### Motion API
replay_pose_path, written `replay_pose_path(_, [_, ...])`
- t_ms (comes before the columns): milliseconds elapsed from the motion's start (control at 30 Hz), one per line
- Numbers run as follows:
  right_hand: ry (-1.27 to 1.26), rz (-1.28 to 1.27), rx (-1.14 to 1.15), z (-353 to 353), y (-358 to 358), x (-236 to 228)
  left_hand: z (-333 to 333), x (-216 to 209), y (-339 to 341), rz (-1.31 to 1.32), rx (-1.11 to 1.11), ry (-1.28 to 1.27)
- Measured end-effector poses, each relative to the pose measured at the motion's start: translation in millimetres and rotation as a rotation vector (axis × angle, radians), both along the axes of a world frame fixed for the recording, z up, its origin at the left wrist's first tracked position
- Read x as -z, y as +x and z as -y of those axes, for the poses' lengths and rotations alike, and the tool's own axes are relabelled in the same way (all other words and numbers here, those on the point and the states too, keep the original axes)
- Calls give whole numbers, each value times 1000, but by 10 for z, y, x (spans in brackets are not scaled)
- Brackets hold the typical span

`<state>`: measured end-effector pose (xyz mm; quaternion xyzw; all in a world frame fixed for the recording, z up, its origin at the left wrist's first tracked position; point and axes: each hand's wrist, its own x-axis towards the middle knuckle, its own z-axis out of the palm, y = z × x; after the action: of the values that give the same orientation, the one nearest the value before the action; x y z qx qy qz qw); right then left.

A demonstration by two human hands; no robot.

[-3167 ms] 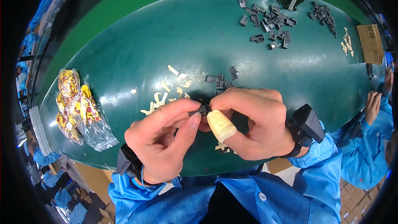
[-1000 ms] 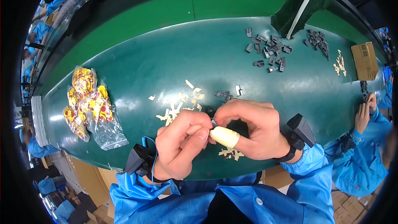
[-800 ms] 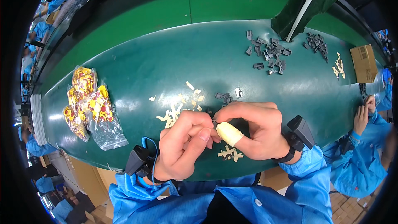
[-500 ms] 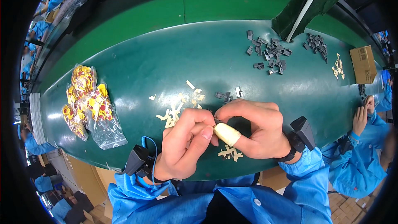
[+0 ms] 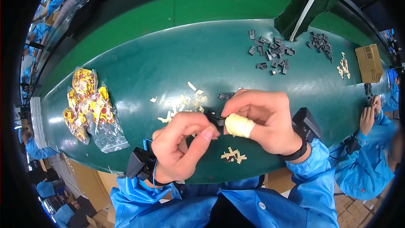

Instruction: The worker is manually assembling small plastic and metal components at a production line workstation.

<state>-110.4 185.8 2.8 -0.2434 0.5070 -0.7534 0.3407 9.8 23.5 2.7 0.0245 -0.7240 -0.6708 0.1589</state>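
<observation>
My right hand (image 5: 268, 122) is closed, with a yellowish cover over its thumb. At its fingertips is a small black plastic part (image 5: 217, 119), partly hidden by the fingers. My left hand (image 5: 181, 143) sits just left of it, thumb and forefinger brought together in a pinch; whatever they hold, if anything, is too small to make out. Loose cream-coloured strips (image 5: 192, 86) lie beyond my left hand, some of them behind it. A small cluster of cream pieces (image 5: 233, 156) lies below the hands, with dark bits among it. Another black part (image 5: 223, 96) rests just beyond my right fingers.
Clear bags of yellow and red pieces (image 5: 101, 118) lie at the left of the green table (image 5: 168, 63). Several black plastic parts (image 5: 276, 48) are scattered at the far right, below a pole (image 5: 310, 6). A cardboard box (image 5: 369, 63) and a co-worker's hands (image 5: 369, 116) are further right.
My hands have moved apart; the left has drawn back to the left and the right has shifted slightly up and right. The black part at my right fingertips now shows more.
</observation>
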Motion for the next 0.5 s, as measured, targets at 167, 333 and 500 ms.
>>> replay_pose_path(167, [44,194,-149,-56,-140,-12,-7,-40,-117,-69,-8,-291])
replay_pose_path(333, [62,304,-226,-58,-139,-28,-5,-51,-118,-14,76,-340])
replay_pose_path(500, [40,128,-162,-39,-67,-40,26,38,-90,56,77,-140])
